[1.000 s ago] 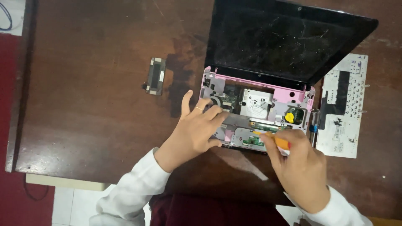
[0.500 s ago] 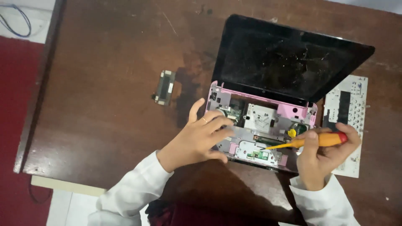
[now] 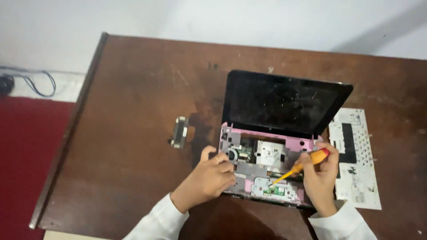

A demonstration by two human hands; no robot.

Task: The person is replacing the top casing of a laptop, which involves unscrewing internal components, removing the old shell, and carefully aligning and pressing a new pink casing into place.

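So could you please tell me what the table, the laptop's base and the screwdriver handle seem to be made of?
Table: probably wood or wood veneer, dark brown, dull and stained, with scratches.
Laptop base: looks like pink plastic, matte, opened to show metal parts and a green circuit board.
Screwdriver handle, in the right hand: likely smooth orange plastic with a red end.

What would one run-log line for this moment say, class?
left hand: pressing on pink laptop base | right hand: gripping orange screwdriver, tip inside base | removed keyboard: lying right | small part: lying left
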